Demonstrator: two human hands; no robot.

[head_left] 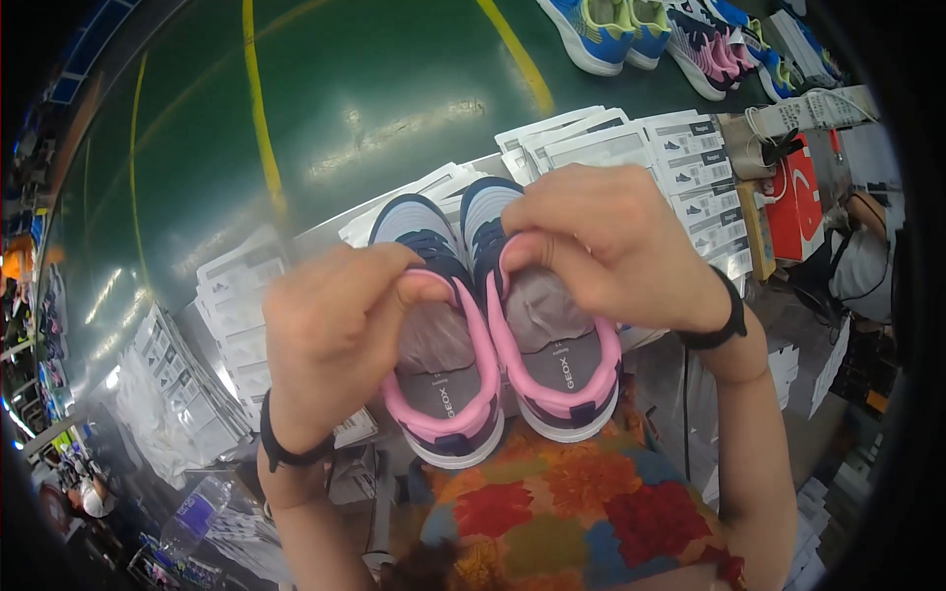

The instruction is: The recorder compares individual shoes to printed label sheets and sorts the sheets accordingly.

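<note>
Two navy and light-grey sneakers with pink linings and white soles stand side by side before me, toes pointing away. My left hand pinches the tongue area of the left sneaker between thumb and fingers. Likewise, my right hand is closed on the tongue area of the right sneaker. Crumpled grey paper fills the front of each opening: one wad in the left sneaker, another wad in the right. The knuckles partly cover the laces and outer sides.
Beyond runs a green surface with yellow lines, carrying more sneakers at top right. Stacks of printed label sheets lie behind and left of the pair. A red box stands at right; a plastic bottle is at lower left.
</note>
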